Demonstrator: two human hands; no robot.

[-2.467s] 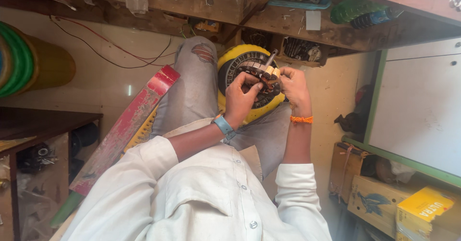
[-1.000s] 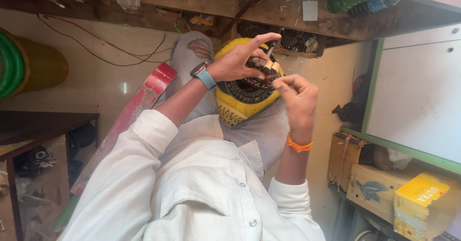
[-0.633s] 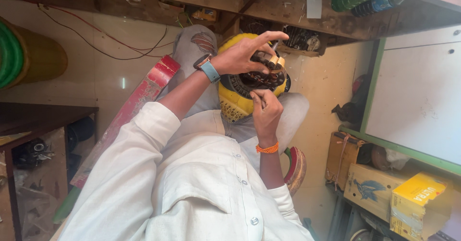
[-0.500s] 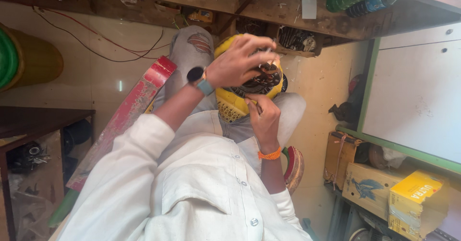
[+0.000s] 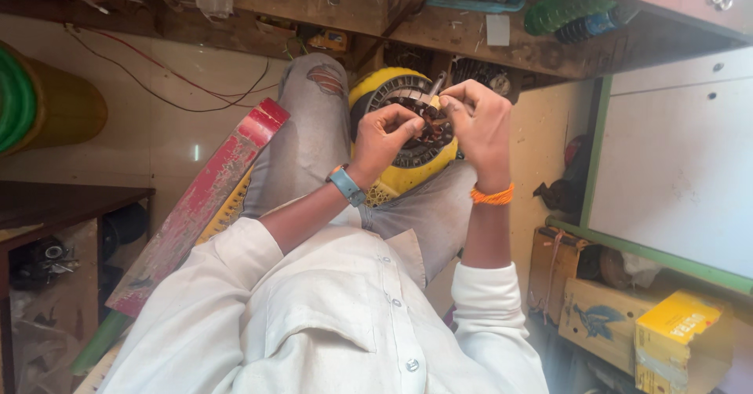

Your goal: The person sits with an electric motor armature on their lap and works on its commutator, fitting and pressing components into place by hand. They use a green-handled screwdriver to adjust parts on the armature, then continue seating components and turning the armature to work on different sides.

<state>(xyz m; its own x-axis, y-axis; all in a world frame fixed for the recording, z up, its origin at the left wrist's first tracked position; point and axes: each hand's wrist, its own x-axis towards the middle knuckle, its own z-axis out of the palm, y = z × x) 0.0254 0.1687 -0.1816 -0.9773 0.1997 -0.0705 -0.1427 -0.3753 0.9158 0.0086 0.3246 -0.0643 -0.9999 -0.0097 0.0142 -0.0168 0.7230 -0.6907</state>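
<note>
A yellow round motor housing point(image 5: 408, 178) with dark windings inside rests on my lap between my grey-jeaned knees. My left hand point(image 5: 386, 139), with a blue watch on its wrist, curls over the windings. Its fingertips meet those of my right hand point(image 5: 480, 123), which wears an orange wrist thread. Both hands pinch a small tan piece point(image 5: 432, 105) at the housing's upper rim. What lies under the fingers is hidden.
A long red box point(image 5: 200, 206) leans beside my left leg. A wooden shelf point(image 5: 471, 37) with bottles and clutter runs above the motor. There is a white green-framed panel point(image 5: 674, 174) at right, yellow cardboard boxes point(image 5: 674, 339) below it, a dark table point(image 5: 55, 206) and a green coil point(image 5: 16, 100) at left.
My right hand has risen from the motor's lower side to its upper rim. My left hand has drawn back from covering the top, and both now meet on the small piece.
</note>
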